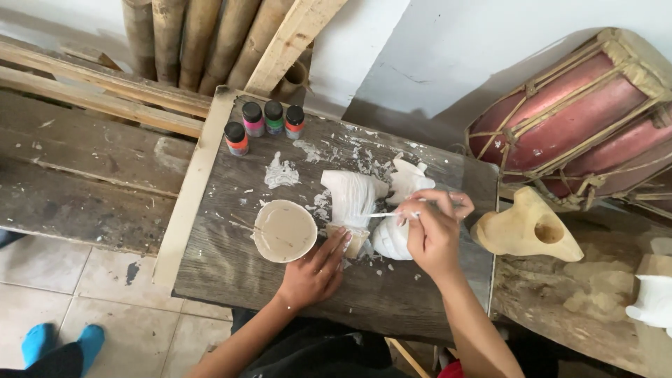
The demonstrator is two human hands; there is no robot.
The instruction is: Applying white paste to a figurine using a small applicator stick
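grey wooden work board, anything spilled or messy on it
Yes: dried white paint smears and flecks spatter the grey wooden work board between the four small black-capped paint bottles and the white-coated carved figure. The round bowl of beige liquid sits upright, unspilled.

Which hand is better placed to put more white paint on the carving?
Right. The right hand holds the brush with its tip at the carving; the left hand only steadies its base.

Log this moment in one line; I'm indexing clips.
left hand: steadies white carving | right hand: holds brush | bowl: beside
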